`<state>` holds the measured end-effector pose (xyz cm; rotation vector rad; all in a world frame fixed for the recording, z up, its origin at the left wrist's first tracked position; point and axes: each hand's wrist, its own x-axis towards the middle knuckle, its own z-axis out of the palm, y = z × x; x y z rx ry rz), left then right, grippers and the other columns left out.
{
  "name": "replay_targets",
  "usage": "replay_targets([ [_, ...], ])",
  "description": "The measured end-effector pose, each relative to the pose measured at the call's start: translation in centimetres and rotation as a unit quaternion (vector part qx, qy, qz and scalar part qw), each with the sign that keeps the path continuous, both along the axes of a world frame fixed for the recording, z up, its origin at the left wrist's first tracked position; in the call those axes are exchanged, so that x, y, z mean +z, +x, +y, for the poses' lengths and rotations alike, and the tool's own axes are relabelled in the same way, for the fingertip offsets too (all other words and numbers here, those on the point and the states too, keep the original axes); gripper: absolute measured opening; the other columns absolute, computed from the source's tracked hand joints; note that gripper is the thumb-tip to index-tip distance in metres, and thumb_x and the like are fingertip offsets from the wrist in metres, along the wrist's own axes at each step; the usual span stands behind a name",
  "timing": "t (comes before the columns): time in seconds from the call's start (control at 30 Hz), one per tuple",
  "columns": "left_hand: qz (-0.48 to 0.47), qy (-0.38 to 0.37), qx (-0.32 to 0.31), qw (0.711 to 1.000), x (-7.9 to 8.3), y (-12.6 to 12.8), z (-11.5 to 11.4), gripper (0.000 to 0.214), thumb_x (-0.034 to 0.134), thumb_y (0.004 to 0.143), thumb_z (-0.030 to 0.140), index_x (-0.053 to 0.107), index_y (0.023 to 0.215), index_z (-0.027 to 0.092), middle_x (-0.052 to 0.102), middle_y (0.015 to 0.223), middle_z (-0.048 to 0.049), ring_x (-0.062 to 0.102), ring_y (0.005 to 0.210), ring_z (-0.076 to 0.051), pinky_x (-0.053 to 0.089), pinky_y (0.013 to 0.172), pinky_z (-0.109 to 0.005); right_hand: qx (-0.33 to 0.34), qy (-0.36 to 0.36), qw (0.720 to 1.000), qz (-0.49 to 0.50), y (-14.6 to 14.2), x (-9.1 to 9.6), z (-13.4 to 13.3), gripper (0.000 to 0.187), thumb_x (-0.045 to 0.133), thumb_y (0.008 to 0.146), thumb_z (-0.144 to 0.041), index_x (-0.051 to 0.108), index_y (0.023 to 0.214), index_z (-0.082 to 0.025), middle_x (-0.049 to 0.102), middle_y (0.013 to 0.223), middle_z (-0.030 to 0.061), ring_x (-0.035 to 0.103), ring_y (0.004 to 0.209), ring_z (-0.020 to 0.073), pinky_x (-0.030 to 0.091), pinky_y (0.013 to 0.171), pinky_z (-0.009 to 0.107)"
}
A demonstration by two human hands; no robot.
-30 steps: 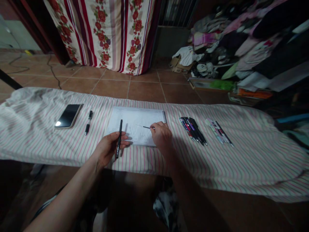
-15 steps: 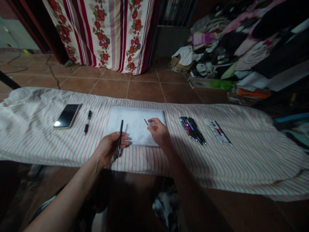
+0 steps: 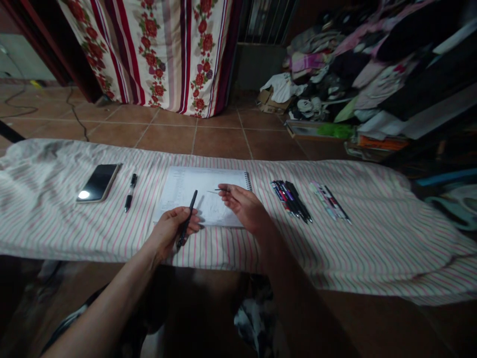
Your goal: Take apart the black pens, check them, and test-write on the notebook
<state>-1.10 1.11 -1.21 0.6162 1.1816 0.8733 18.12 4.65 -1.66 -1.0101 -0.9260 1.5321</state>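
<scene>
My left hand grips a black pen between thumb and fingers, its upper end tilted to the right. In my right hand, the fingertips pinch a thin dark stick that looks like a pen refill, pointing left. Both hands are above an open spiral notebook with writing and scribbles on its page. A black pen with a clear middle lies left of the notebook.
A phone lies at the left on the striped cloth. Right of the notebook are a bunch of dark pens and several pale pens. Beyond the table edge, a floral curtain hangs and clothes are piled up.
My right hand has turned, so the thin stick now lies nearly level and points left. The black pen in my left hand leans further right. The view has shifted slightly.
</scene>
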Motion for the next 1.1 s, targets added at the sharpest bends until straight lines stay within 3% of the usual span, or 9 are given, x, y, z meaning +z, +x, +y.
replay_targets([
  [0.1,0.018,0.032,-0.006,0.999,-0.3,0.1,0.0,0.012,0.056,0.081,0.018,0.062,0.077,0.009,0.066,0.064,-0.0054,0.059,0.049,-0.009,0.042,0.047,-0.017,-0.006,0.012,0.998,0.056,0.2,0.6,-0.1,0.023,0.065,0.069,-0.028,0.066,0.09,-0.019,0.064,0.083,0.0016,0.055,0.07,0.0087,0.045,0.067,0.023],
  [0.2,0.03,0.05,-0.016,0.998,-0.6,0.1,0.0,0.013,0.06,0.079,0.022,0.062,0.076,0.01,0.066,0.064,-0.005,0.059,0.05,-0.009,0.041,0.047,-0.018,-0.04,0.034,0.997,0.05,0.2,0.9,-0.1,0.026,0.068,0.065,-0.025,0.066,0.091,-0.021,0.062,0.082,-0.0004,0.053,0.068,0.0076,0.045,0.066,0.022],
  [0.37,0.043,0.079,-0.033,0.995,-0.9,-0.1,-0.2,0.019,0.066,0.073,0.029,0.062,0.076,0.011,0.065,0.066,-0.0042,0.056,0.051,-0.009,0.04,0.049,-0.019,-0.138,0.058,0.988,0.033,0.4,0.8,0.0,0.023,0.068,0.065,-0.034,0.065,0.081,-0.019,0.055,0.069,-0.002,0.049,0.062,0.008,0.042,0.058,0.021],
  [0.57,0.079,0.129,-0.063,0.987,-1.2,0.1,-0.3,0.022,0.065,0.072,0.032,0.066,0.079,0.011,0.062,0.062,-0.002,0.048,0.047,-0.007,0.036,0.045,-0.019,-0.21,0.069,0.975,0.033,0.8,0.5,0.2,0.029,0.067,0.065,-0.041,0.064,0.08,-0.016,0.05,0.062,-0.0032,0.044,0.054,0.0064,0.035,0.049,0.02],
  [1.1,0.081,0.105,-0.053,0.99,-1.6,0.8,-0.6,0.029,0.071,0.064,0.038,0.065,0.075,0.012,0.057,0.056,0.0006,0.042,0.04,-0.005,0.031,0.039,-0.018,-0.227,0.099,0.969,-0.006,0.7,0.1,0.2,0.029,0.064,0.068,-0.045,0.061,0.078,-0.018,0.048,0.059,-0.0038,0.042,0.053,0.007,0.033,0.049,0.021],
])
